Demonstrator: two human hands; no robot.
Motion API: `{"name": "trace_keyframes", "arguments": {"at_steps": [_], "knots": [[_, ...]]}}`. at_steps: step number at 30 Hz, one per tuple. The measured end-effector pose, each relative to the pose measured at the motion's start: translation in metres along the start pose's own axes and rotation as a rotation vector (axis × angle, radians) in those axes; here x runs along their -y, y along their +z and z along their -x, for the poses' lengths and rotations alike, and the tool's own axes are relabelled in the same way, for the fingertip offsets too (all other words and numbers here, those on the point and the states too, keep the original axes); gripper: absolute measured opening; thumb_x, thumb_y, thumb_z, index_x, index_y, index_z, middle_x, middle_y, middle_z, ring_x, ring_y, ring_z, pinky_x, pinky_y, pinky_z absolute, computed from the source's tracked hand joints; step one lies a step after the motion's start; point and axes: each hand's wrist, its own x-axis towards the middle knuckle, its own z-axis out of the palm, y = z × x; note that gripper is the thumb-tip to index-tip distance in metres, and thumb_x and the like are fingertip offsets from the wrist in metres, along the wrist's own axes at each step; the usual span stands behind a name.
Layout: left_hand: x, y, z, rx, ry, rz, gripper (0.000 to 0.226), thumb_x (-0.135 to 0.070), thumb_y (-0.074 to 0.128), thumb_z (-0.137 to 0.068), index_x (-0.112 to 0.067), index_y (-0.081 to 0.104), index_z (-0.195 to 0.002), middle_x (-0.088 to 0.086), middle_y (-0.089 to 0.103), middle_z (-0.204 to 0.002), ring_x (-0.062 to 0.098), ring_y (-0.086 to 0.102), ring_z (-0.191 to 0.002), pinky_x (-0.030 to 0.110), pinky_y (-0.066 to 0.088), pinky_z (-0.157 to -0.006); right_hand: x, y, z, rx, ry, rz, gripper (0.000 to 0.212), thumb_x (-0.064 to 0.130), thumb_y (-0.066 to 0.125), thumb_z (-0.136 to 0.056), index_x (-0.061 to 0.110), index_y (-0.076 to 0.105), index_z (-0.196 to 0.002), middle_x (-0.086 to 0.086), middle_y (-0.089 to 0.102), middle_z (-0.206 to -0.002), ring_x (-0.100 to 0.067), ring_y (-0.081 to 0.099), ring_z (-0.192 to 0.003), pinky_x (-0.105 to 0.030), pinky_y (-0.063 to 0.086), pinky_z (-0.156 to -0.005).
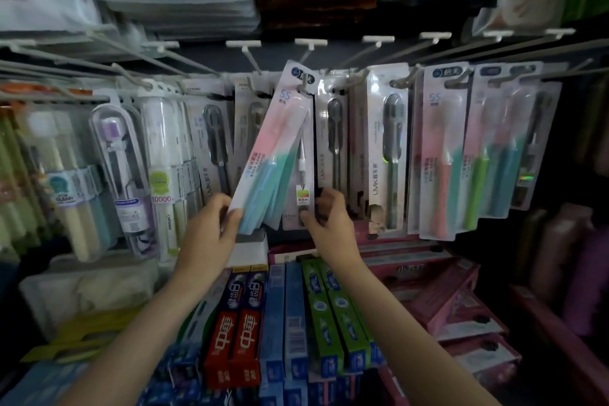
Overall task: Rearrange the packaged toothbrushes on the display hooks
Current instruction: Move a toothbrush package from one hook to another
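- The left hand (219, 224) grips the lower end of a pink-and-teal toothbrush pack (275, 155), which tilts with its top at the centre hook (304, 89).
- The right hand (326, 211) pinches the bottom of a grey pack (301, 204) hanging just behind; it seems to be still hooked.
- Toothpaste boxes (283, 316) lie on the near shelf.

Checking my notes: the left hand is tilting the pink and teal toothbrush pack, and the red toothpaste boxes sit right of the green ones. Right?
Not quite. The head view shows the red toothpaste boxes left of the green ones. The left hand does tilt the pink and teal toothbrush pack.
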Motion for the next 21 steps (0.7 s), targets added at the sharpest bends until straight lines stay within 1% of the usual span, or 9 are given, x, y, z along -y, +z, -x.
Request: {"name": "trace_keyframes", "arguments": {"at_steps": [3,4,6,8,9,12,16,18,21], "knots": [[0.0,-0.002,-0.001,0.004,-0.013,-0.017,0.009,-0.016,0.05,-0.093,-0.011,0.047,-0.086,-0.006,0.052,-0.076,0.001,0.049,-0.066,0.015,0.039,-0.051,0.007,0.006,-0.004,-0.012,0.003,-0.097,0.057,0.011,0.065,-0.085,0.012,0.033,-0.133,0.005,0.051,-0.107,-0.003,0.052,-0.095,-0.001,0.042,-0.068],[0.001,-0.001,0.0,0.012,-0.012,-0.022,0.009,-0.017,0.05,-0.093,-0.01,0.048,-0.087,-0.004,0.054,-0.077,0.005,0.052,-0.067,0.016,0.042,-0.053,0.009,0.008,-0.006,-0.016,-0.002,-0.104,0.057,0.011,0.065,-0.085,0.012,0.034,-0.132,0.004,0.052,-0.107,-0.006,0.054,-0.097,-0.003,0.045,-0.069],[0.002,-0.001,0.0,0.026,0.0,-0.019,0.01,-0.017,0.05,-0.093,-0.01,0.049,-0.087,0.002,0.058,-0.079,0.014,0.056,-0.07,0.03,0.048,-0.057,0.01,0.009,-0.009,-0.028,-0.016,-0.099,0.055,0.01,0.066,-0.084,0.013,0.036,-0.13,-0.001,0.056,-0.115,-0.014,0.056,-0.107,-0.016,0.049,-0.081],[0.002,-0.002,-0.001,0.021,0.004,-0.007,0.01,-0.017,0.05,-0.093,-0.01,0.048,-0.086,-0.001,0.055,-0.076,0.011,0.054,-0.068,0.026,0.044,-0.054,0.011,0.006,-0.007,-0.039,-0.062,-0.064,0.053,0.007,0.063,-0.086,0.015,0.036,-0.13,0.0,0.054,-0.121,-0.015,0.052,-0.114,-0.026,0.046,-0.093],[0.003,-0.003,-0.001,0.018,0.004,0.0,0.01,-0.017,0.05,-0.093,-0.01,0.047,-0.086,-0.001,0.055,-0.076,0.01,0.053,-0.068,0.024,0.043,-0.054,0.012,0.002,-0.003,-0.049,-0.097,-0.025,0.053,0.006,0.06,-0.087,0.016,0.034,-0.132,0.004,0.051,-0.123,-0.013,0.05,-0.116,-0.024,0.043,-0.095],[0.004,-0.006,-0.002,0.014,0.011,0.003,0.009,-0.018,0.049,-0.094,-0.011,0.049,-0.089,0.002,0.058,-0.08,0.014,0.055,-0.071,0.03,0.047,-0.06,0.02,-0.018,0.008,-0.108,-0.213,0.145,0.059,0.005,0.055,-0.09,0.016,0.028,-0.141,0.005,0.046,-0.131,-0.005,0.045,-0.11,-0.016,0.039,-0.087],[0.003,-0.003,-0.001,0.02,0.013,0.015,0.011,-0.018,0.049,-0.094,-0.007,0.049,-0.09,0.005,0.059,-0.08,0.013,0.053,-0.067,0.02,0.04,-0.052,0.033,-0.047,0.011,-0.143,-0.314,0.401,0.063,0.005,0.053,-0.09,0.025,0.026,-0.144,-0.001,0.046,-0.137,-0.012,0.051,-0.084,-0.022,0.038,-0.066],[0.002,0.001,0.001,0.028,0.003,0.011,0.013,-0.018,0.048,-0.094,-0.005,0.05,-0.092,0.005,0.059,-0.081,0.01,0.053,-0.066,0.017,0.038,-0.05,0.038,-0.056,0.009,-0.125,-0.313,0.447,0.062,0.006,0.054,-0.089,0.025,0.027,-0.142,-0.003,0.049,-0.133,-0.014,0.051,-0.08,-0.027,0.039,-0.064],[0.0,0.006,0.003,0.034,-0.013,0.031,0.014,-0.02,0.047,-0.095,-0.006,0.049,-0.092,0.005,0.06,-0.084,0.009,0.054,-0.068,0.017,0.039,-0.051,0.042,-0.064,0.005,-0.105,-0.267,0.423,0.061,0.007,0.057,-0.089,0.021,0.029,-0.141,-0.002,0.052,-0.128,-0.012,0.048,-0.085,-0.025,0.038,-0.067]]}}
